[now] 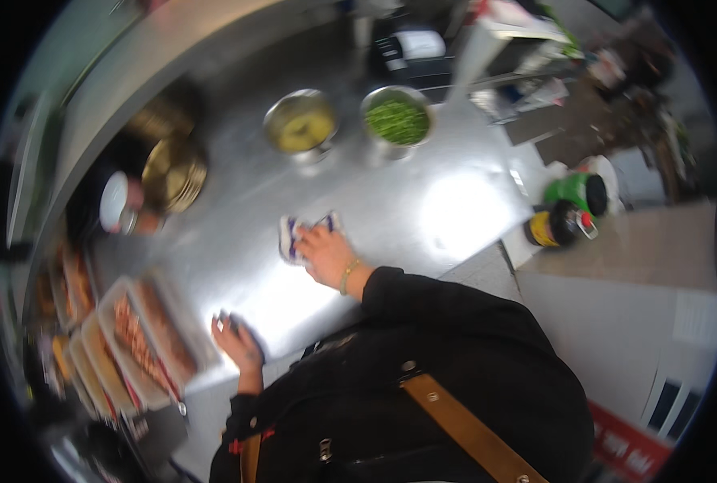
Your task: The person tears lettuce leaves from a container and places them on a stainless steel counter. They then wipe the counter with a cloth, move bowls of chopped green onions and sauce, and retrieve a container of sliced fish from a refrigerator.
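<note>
My right hand (327, 255) presses down on a white cloth with dark blue-purple markings (288, 236), spread on the stainless steel tabletop (238, 199). Part of the cloth is hidden beneath the fingers. A beaded bracelet circles that wrist. My left hand (238, 345) rests at the table's near edge with its fingers apart, just right of the plastic food containers (184, 314); no held object can be made out in it. Beyond the cloth stand a metal pot of yellow contents (304, 130) and a metal pot of chopped greens (397, 121).
Stacked brass-coloured bowls (174, 175) and a white-and-pink cup (117, 199) stand at the left. A dark bottle with a yellow label (548, 226) and a green container (570, 188) sit to the right. A black printer-like device (410, 51) is at the back.
</note>
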### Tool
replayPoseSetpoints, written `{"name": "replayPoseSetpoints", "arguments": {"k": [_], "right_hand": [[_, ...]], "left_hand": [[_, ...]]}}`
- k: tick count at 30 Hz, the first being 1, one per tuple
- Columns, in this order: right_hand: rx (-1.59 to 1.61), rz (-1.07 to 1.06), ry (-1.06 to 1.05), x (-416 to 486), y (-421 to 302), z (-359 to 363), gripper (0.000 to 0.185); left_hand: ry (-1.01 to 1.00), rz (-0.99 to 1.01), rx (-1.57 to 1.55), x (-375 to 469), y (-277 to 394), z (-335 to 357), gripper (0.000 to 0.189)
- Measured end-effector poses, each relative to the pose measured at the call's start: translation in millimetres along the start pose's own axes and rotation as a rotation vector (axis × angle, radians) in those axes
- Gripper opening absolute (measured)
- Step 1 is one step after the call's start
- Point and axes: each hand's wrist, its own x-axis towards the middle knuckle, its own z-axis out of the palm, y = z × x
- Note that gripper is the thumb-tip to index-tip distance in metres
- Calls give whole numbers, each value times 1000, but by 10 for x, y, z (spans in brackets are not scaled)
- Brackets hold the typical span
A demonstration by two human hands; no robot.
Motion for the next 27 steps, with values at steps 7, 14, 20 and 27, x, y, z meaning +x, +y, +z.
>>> {"name": "replayPoseSetpoints", "arguments": {"k": [7,14,20,27], "right_hand": [[324,95,466,-98,324,-414,49],[-506,384,115,687,508,-181,53],[-62,-401,-349,691,-903,527,42],[-20,34,337,3167,-9,-347,38]], "left_hand": [[-12,-82,-4,-56,39,-53,38],[-23,-107,7,-41,57,-102,35],[-29,-144,-9,-43,50,-117,35],[22,-184,-14,-2,85,-146,36]]}}
